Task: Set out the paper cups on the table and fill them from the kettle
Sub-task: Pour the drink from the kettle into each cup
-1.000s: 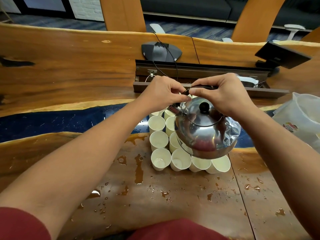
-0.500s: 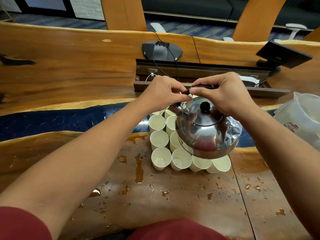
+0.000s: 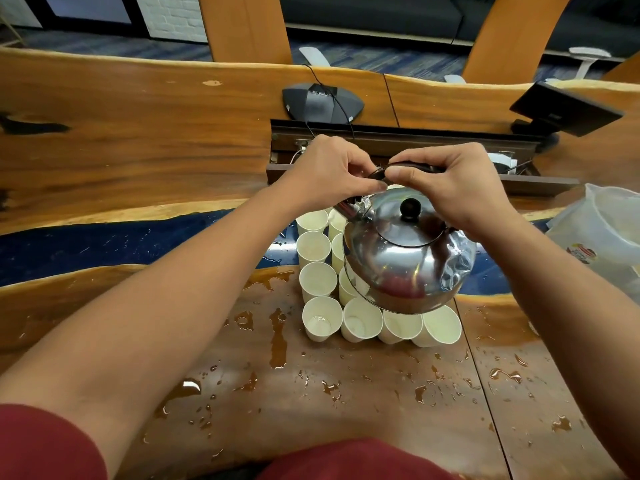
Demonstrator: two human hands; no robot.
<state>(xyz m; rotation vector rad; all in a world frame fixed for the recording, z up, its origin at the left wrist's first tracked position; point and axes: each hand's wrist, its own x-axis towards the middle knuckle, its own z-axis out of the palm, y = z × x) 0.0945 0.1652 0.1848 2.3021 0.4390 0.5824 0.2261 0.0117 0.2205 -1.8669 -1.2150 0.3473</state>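
— Over the cups on the wet bench, what do you hold?
— Your left hand and right hand both grip the kettle handle, kettle tilted above them.

We judged the setting to be an office meeting room. A long live-edge wooden conference table, with a blue resin strip running across the middle of the frame, filled most of the view. At upper centre we noted a dark conference speakerphone with a cable leading into a recessed cable and power trough set into the tabletop. A small black tilted panel stood on the table at upper right. Beyond the table, along the top of the frame, we observed blue patterned carpet, a dark sofa, curved wooden supports and pale office chair bases.
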